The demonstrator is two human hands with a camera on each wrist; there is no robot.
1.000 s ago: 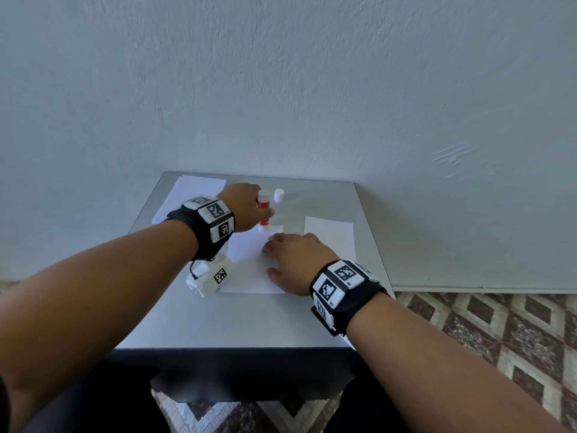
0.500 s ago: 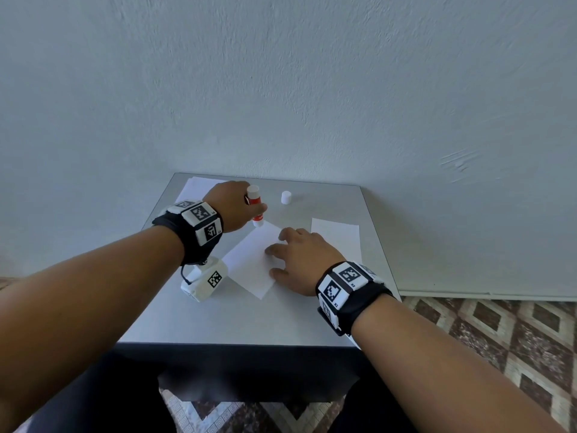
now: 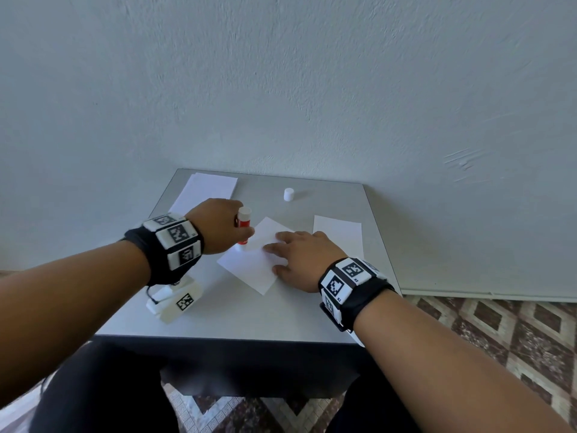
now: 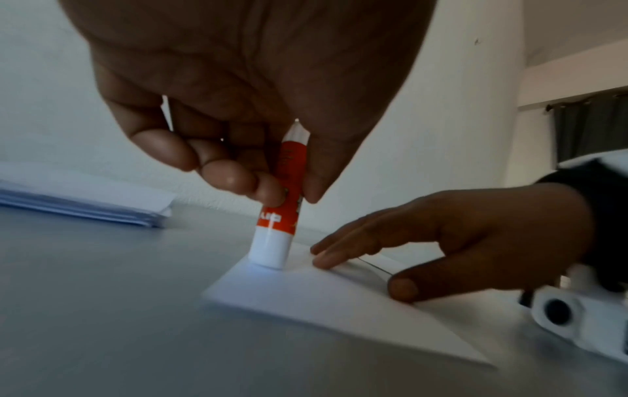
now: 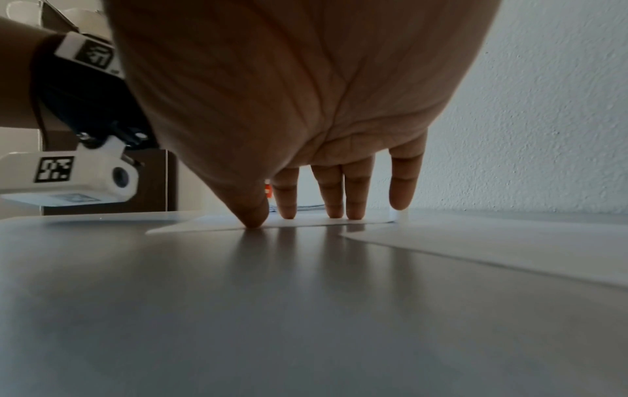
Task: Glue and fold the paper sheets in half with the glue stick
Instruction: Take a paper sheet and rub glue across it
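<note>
A white paper sheet (image 3: 253, 260) lies turned at an angle in the middle of the grey table (image 3: 249, 320). My left hand (image 3: 218, 226) grips a red and white glue stick (image 3: 244, 226), held upright with its lower end down on the sheet's left edge (image 4: 268, 257). My right hand (image 3: 299, 257) lies flat on the sheet's right part, fingers straight and spread, pressing it down (image 5: 289, 212). The stick's white cap (image 3: 289, 194) stands alone at the back of the table.
A stack of white sheets (image 3: 206, 190) lies at the back left corner. Another white paper (image 3: 338, 234) lies to the right of my right hand. The table stands against a white wall, with patterned floor tiles (image 3: 499, 332) to its right.
The sheet has turned from square to diagonal under my right hand. My left hand and the glue stick have shifted left and nearer along the sheet's edge.
</note>
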